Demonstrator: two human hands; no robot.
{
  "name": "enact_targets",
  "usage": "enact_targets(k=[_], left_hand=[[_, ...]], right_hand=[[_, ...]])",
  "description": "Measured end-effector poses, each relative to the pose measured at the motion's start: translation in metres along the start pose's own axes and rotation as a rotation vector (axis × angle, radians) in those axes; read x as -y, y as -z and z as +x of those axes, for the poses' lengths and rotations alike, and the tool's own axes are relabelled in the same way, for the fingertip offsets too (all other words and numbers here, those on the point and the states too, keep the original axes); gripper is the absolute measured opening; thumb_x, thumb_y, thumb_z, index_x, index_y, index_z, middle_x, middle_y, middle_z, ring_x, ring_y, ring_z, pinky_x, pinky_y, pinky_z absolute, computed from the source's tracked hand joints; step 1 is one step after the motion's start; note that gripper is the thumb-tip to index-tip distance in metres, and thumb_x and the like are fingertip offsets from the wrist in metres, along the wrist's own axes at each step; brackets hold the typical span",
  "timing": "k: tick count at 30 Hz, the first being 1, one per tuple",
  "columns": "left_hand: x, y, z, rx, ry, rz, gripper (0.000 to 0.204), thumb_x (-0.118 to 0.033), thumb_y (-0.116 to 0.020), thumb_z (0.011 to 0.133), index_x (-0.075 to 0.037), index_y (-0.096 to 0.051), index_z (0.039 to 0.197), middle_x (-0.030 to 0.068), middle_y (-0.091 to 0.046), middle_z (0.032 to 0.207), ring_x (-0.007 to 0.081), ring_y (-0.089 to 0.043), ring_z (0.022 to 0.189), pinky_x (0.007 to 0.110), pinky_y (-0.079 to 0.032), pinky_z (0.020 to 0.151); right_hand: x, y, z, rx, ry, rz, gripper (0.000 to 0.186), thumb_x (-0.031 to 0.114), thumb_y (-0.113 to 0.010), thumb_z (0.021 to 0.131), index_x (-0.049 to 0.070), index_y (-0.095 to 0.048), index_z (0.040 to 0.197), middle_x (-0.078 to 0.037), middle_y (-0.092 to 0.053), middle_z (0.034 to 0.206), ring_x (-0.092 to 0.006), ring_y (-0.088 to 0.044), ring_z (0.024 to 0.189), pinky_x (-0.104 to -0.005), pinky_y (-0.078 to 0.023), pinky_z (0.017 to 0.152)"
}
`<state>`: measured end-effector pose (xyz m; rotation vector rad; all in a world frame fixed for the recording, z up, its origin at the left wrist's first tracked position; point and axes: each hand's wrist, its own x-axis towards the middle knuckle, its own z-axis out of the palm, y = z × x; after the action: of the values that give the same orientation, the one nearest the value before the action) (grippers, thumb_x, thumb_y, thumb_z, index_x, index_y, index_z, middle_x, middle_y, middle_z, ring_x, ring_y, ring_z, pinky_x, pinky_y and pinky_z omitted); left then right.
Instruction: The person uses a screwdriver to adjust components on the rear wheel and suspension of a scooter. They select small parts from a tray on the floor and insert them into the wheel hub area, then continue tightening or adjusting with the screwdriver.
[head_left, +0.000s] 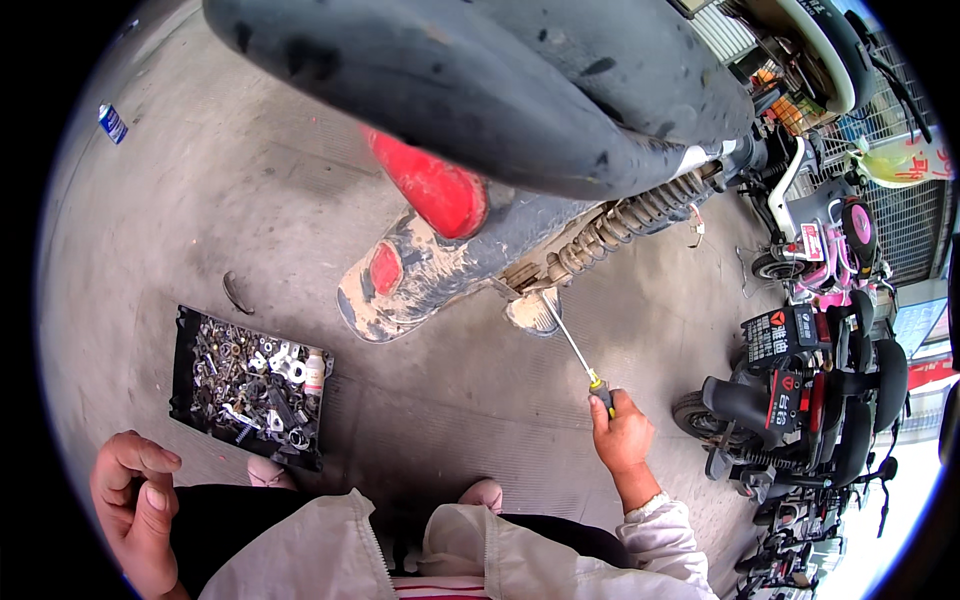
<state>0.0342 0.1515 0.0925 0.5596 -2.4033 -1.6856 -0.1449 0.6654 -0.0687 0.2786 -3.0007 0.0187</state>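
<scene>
My right hand (622, 436) grips a yellow-and-grey screwdriver (598, 388), its shaft angled up to the lower end of a muddy coil-spring shock (620, 225) on a two-wheeler. Beside that shock are a mud-caked dark body piece (410, 280) with red reflectors (384, 268) and a small footplate (532, 312); the big black body (450, 90) overhangs them. At the lower left, my left hand (135, 500) is raised with bent, slightly parted fingers and nothing visible in them. Near it on the floor lies a black tray (178, 390) full of assorted metal parts and a small bottle (314, 370).
Parked scooters (790, 420) line the right side, one pink (835, 260), before a wire-mesh barrier (905, 230). A blue-and-white can (112, 123) stands at the upper left of the concrete floor (200, 220). A small curved dark piece (235, 292) lies above the tray.
</scene>
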Motion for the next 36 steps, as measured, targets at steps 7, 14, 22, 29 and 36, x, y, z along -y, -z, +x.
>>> enact_targets(k=[7, 14, 22, 29, 36], left_hand=[[-0.005, -0.002, 0.001, -0.1, 0.149, -0.009, 0.036, -0.038, -0.064, 0.094, -0.002, -0.058, 0.096, -0.0048, -0.04, 0.069, 0.0038, -0.034, 0.058, 0.021, -0.024, 0.054], [0.0, 0.003, -0.006, -0.056, 0.016, 0.025, 0.033, -0.036, -0.061, 0.099, -0.004, -0.055, 0.104, -0.0075, -0.036, 0.072, -0.0004, -0.028, 0.057, 0.019, -0.019, 0.051], [-0.01, -0.007, 0.006, -0.096, 0.176, -0.04, 0.032, -0.034, -0.063, 0.095, -0.002, -0.058, 0.097, -0.0061, -0.04, 0.068, 0.0025, -0.033, 0.058, 0.02, -0.023, 0.052], [-0.013, -0.011, 0.002, -0.094, 0.118, -0.035, 0.03, -0.032, -0.063, 0.095, -0.002, -0.059, 0.097, -0.0046, -0.042, 0.07, 0.0036, -0.035, 0.06, 0.02, -0.026, 0.056], [-0.012, -0.005, 0.004, -0.148, 0.162, -0.017, 0.028, -0.029, -0.062, 0.095, -0.001, -0.059, 0.097, -0.0044, -0.043, 0.07, 0.0039, -0.036, 0.061, 0.02, -0.027, 0.056]], right_hand=[[-0.019, 0.039, 0.052, 1.118, -0.654, 1.208, 0.052, 0.056, -0.05, 0.101, 0.007, -0.057, 0.083, -0.004, -0.05, 0.063, -0.0124, -0.044, 0.048, -0.0259, -0.034, 0.043], [0.014, 0.011, 0.007, 0.108, -0.122, 0.095, 0.049, 0.048, -0.067, 0.093, 0.0, -0.061, 0.082, -0.017, -0.059, 0.062, -0.0307, -0.056, 0.053, -0.0438, -0.049, 0.056], [-0.024, 0.027, 0.045, 1.155, -0.643, 1.243, 0.06, 0.065, -0.042, 0.099, 0.008, -0.055, 0.087, -0.005, -0.049, 0.064, -0.0147, -0.043, 0.049, -0.0288, -0.034, 0.044], [0.0, 0.018, 0.011, 0.268, -0.061, 0.287, 0.048, 0.051, -0.065, 0.093, 0.003, -0.06, 0.089, -0.015, -0.063, 0.068, -0.0322, -0.061, 0.054, -0.0412, -0.048, 0.051], [-0.023, -0.003, 0.015, 0.498, -0.244, 0.623, 0.044, 0.048, -0.058, 0.098, 0.005, -0.057, 0.085, -0.008, -0.061, 0.066, -0.0255, -0.057, 0.052, -0.0375, -0.046, 0.049]])
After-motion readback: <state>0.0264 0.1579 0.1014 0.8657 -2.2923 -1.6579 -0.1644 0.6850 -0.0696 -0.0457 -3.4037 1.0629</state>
